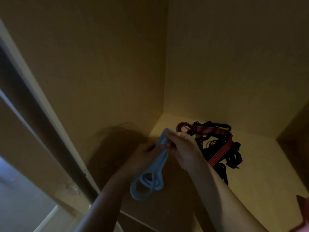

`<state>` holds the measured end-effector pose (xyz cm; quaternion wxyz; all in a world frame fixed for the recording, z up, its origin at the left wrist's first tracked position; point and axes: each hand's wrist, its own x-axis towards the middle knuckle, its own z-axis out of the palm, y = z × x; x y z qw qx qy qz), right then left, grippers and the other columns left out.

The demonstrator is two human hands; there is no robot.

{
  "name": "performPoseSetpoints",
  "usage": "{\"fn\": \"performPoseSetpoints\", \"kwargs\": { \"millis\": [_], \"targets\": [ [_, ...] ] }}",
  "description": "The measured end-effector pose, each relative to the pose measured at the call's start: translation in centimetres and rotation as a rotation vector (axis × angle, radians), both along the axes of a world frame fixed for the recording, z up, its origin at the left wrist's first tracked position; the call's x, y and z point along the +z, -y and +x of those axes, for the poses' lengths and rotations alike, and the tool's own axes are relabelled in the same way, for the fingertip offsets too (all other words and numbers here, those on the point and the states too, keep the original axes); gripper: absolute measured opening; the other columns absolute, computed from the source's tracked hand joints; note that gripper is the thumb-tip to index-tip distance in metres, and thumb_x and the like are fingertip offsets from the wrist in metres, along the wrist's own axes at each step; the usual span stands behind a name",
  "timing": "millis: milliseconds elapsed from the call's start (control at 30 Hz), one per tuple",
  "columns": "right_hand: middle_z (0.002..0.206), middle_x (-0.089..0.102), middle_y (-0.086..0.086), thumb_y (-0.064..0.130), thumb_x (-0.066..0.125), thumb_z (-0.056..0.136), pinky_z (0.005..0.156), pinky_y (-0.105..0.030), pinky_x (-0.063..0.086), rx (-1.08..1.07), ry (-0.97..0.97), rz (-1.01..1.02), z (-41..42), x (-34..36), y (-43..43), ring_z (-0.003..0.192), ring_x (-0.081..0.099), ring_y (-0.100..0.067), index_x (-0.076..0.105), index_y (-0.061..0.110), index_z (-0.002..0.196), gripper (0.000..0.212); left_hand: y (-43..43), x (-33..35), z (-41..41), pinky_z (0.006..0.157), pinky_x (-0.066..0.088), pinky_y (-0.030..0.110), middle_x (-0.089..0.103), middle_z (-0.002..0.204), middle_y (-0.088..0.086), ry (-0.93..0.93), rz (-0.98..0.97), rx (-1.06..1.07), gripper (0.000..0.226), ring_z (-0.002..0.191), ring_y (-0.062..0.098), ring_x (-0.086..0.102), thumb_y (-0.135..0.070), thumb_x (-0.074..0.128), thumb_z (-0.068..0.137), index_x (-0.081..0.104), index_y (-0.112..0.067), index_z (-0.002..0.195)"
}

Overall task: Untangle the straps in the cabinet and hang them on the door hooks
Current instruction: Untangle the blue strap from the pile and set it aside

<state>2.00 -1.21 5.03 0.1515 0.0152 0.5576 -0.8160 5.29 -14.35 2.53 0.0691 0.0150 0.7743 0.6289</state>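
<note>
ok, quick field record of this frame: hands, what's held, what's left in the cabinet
left hand: grips light blue strap from the left
right hand: pinches the same strap near its top
light blue strap: held up, loops hanging below hands
striped orange strap: on cabinet shelf, tangled with black straps
door hooks: not visible

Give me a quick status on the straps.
Both hands, left and right, gripping light blue strap. Red-and-black tangle on cabinet floor. No hooks visible.
</note>
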Motion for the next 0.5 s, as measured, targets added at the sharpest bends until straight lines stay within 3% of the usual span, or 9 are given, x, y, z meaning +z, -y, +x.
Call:
{"fn": "performPoseSetpoints", "kwargs": {
  "millis": [67,200,333,400,433,500],
  "targets": [
    [0.061,0.052,-0.003,0.01,0.063,0.085,0.046,-0.013,0.044,-0.044,0.09,-0.033,0.0,-0.9,0.3,0.05,0.051,-0.006,0.058,0.005,0.073,0.013,0.0,-0.3,0.3,0.053,0.036,0.019,0.05,0.068,0.002,-0.034,-0.132,-0.01,0.03,0.055,0.006,0.046,-0.029,0.046,0.096,0.06,-0.004,0.088],
    [0.066,0.054,-0.005,0.007,0.062,0.085,0.048,-0.012,0.048,-0.091,0.164,-0.08,0.2,-1.4,0.9,0.057,0.052,-0.009,0.057,0.004,0.075,0.011,0.1,-0.5,0.3,0.056,0.036,0.02,0.047,0.07,0.007,-0.042,-0.186,-0.007,0.028,0.06,0.012,0.044,-0.021,0.039,0.099,0.055,-0.004,0.083],
    [0.062,0.053,-0.005,0.002,0.059,0.085,0.047,-0.013,0.046,-0.092,0.121,-0.083,0.3,-1.1,1.3,0.054,0.051,-0.009,0.056,0.007,0.066,0.019,0.5,0.0,0.3,0.069,0.048,0.028,0.065,0.087,0.011,0.023,-0.046,0.04,0.029,0.077,0.019,0.063,-0.026,0.045,0.096,0.064,-0.004,0.098],
    [0.058,0.052,-0.003,0.003,0.061,0.083,0.044,-0.016,0.043,-0.109,0.095,-0.038,0.3,-0.9,1.4,0.051,0.049,-0.009,0.055,0.01,0.069,0.018,0.7,0.3,0.3,0.059,0.05,0.018,0.068,0.075,-0.001,0.058,0.01,0.02,0.022,0.065,0.006,0.066,-0.026,0.047,0.095,0.065,-0.014,0.09],
    [0.059,0.052,-0.002,0.003,0.064,0.082,0.042,-0.016,0.041,-0.138,0.092,-0.012,0.2,-0.7,1.5,0.052,0.048,-0.009,0.054,0.011,0.076,0.014,0.8,0.4,0.4,0.053,0.048,0.015,0.067,0.066,-0.007,0.076,0.021,0.001,0.022,0.057,0.001,0.063,-0.026,0.047,0.095,0.064,-0.016,0.085],
    [0.067,0.055,-0.003,0.004,0.068,0.079,0.036,-0.015,0.039,-0.215,0.105,0.042,-0.1,-0.9,1.4,0.054,0.047,-0.01,0.049,0.014,0.098,0.028,0.8,0.8,0.3,0.047,0.044,0.012,0.062,0.055,-0.008,0.102,0.023,-0.015,0.025,0.046,-0.002,0.058,-0.025,0.047,0.095,0.061,-0.017,0.077]
  ]
}}
